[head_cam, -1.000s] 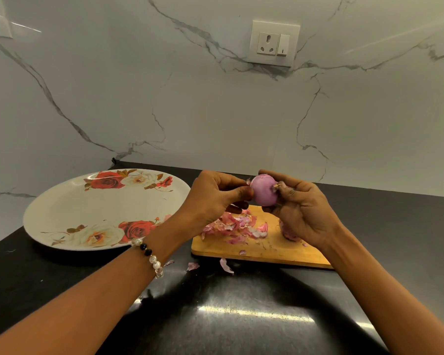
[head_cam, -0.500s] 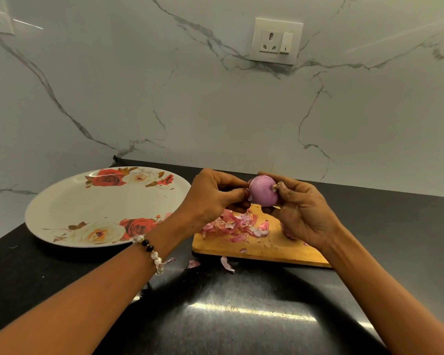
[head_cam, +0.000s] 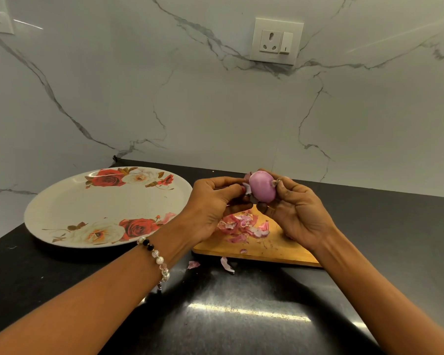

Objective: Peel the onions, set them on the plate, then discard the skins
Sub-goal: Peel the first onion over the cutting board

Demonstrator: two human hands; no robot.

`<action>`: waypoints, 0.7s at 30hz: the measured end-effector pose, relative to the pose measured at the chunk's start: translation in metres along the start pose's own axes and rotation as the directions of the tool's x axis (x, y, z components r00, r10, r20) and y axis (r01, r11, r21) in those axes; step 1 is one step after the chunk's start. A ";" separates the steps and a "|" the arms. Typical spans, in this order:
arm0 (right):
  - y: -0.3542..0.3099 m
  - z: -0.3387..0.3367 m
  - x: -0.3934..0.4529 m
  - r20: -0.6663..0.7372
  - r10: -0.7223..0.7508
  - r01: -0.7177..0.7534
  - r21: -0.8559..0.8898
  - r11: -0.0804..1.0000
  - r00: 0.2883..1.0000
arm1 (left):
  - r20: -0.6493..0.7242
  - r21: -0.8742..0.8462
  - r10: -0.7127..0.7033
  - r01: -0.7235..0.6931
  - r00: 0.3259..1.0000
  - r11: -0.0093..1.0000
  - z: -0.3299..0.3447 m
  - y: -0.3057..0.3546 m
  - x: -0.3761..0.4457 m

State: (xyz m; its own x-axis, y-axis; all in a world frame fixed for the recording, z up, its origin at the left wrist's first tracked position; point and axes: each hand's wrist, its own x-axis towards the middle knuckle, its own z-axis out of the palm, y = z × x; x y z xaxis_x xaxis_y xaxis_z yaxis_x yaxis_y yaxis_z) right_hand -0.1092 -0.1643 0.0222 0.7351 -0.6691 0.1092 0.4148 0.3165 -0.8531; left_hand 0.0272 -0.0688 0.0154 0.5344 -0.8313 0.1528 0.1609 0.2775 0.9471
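Two hands meet just right of frame centre around one smooth, glossy purple onion [head_cam: 262,187], held above the tan wooden cutting board [head_cam: 280,252]. Your right hand [head_cam: 300,213] cups it, fingers curled behind; your left hand [head_cam: 213,203] pinches a loose flap of skin at its left side. The onion's long axis runs roughly upright. Papery pink skins [head_cam: 241,225] litter the board. The round, rose-printed white plate [head_cam: 62,201] lies at left, nearer your left hand.
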 end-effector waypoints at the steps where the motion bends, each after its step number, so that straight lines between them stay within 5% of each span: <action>1: 0.001 0.001 0.000 -0.004 0.003 -0.003 0.013 1.000 1.000 | -0.009 -0.045 -0.029 0.028 1.000 0.999 0.001 0.000 -0.001; 5: 0.001 0.003 -0.001 -0.017 0.010 -0.009 0.056 0.998 1.000 | -0.028 -0.113 -0.069 0.065 0.997 0.991 0.007 -0.001 -0.005; 7: 0.000 0.004 -0.002 -0.025 0.015 -0.013 0.082 0.997 1.000 | -0.082 0.095 0.086 -0.078 0.993 0.992 0.007 -0.002 -0.005; 10: 0.000 0.005 -0.002 -0.031 0.011 -0.008 0.089 0.996 0.999 | -0.011 0.573 0.517 -0.418 0.856 0.705 0.002 -0.004 -0.001; 12: 0.001 0.005 -0.002 -0.034 0.005 -0.002 0.085 0.996 0.999 | 0.094 0.695 0.666 -0.527 0.740 0.489 0.000 -0.005 0.002; 16: 0.000 0.004 -0.002 -0.046 0.003 0.002 0.094 0.996 0.999 | 0.241 0.755 0.704 -0.584 0.668 0.296 -0.001 -0.010 0.004; 21: -0.001 0.003 -0.001 -0.049 -0.002 0.002 -0.008 1.000 0.999 | 0.305 0.756 0.653 -0.593 0.693 0.276 -0.006 -0.006 0.006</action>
State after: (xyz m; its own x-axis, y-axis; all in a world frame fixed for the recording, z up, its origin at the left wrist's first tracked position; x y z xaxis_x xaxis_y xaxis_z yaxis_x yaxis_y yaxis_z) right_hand -0.1092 -0.1618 0.0244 0.7069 -0.7022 0.0856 0.4115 0.3098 -0.8571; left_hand 0.0342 -0.0723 0.0085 0.2222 -0.5425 0.8101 -0.9000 0.2055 0.3844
